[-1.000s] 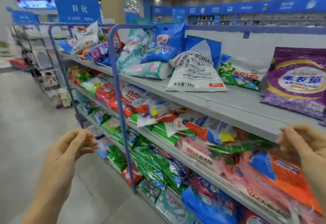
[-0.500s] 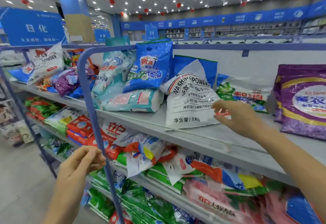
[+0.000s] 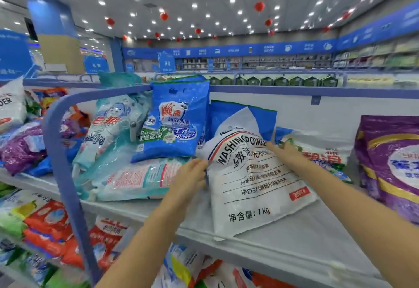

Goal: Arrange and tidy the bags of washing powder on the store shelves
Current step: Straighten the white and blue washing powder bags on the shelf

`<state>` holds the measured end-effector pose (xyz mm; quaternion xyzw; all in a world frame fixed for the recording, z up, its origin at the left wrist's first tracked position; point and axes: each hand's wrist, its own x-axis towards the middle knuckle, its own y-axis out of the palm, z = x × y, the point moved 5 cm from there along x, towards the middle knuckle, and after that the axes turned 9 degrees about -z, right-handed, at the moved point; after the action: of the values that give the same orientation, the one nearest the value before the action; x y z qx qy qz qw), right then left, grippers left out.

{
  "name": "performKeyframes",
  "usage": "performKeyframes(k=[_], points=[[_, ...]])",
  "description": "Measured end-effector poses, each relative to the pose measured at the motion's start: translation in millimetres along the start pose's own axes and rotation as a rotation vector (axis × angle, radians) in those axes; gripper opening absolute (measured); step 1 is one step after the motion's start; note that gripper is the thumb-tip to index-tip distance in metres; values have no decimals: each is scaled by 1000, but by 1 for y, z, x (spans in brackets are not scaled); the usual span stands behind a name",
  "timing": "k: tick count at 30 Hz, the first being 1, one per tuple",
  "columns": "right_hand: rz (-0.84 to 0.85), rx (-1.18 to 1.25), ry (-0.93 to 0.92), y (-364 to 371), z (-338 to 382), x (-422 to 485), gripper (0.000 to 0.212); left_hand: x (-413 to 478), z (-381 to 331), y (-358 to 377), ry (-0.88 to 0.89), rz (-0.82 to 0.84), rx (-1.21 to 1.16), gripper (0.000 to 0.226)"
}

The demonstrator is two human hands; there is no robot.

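Both my hands have come up to the white bag (image 3: pixel 254 185) leaning on the top shelf (image 3: pixel 317 242): left hand (image 3: pixel 192 175) pinches its left edge, right hand (image 3: pixel 284 154) lies flat at its top-right; straightening can start.

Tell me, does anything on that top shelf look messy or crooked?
Yes. The white bag lies slanted, its bottom corner reaching the shelf edge, with the left hand and right hand on it. Beside it, a blue bag stands tilted behind a teal bag lying flat.
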<state>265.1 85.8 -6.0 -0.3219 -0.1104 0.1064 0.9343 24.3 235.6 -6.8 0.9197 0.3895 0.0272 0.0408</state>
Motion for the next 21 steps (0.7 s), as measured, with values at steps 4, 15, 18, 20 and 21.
performKeyframes(k=[4, 15, 18, 20, 21], points=[[-28, 101, 9, 13, -13, 1, 53, 39, 8, 26, -224, -27, -262, 9], [-389, 262, -280, -45, 0, -44, 18, 74, 16, 58, -442, -117, -493, 38], [-464, 318, -367, -62, 1, -69, 31, 74, 5, 70, -489, -13, -582, 36], [-518, 354, -407, -75, -2, -86, 29, 75, -6, 74, -485, 36, -570, 25], [-538, 395, -405, -82, -6, -92, 27, 75, -13, 76, -468, 51, -563, 19]])
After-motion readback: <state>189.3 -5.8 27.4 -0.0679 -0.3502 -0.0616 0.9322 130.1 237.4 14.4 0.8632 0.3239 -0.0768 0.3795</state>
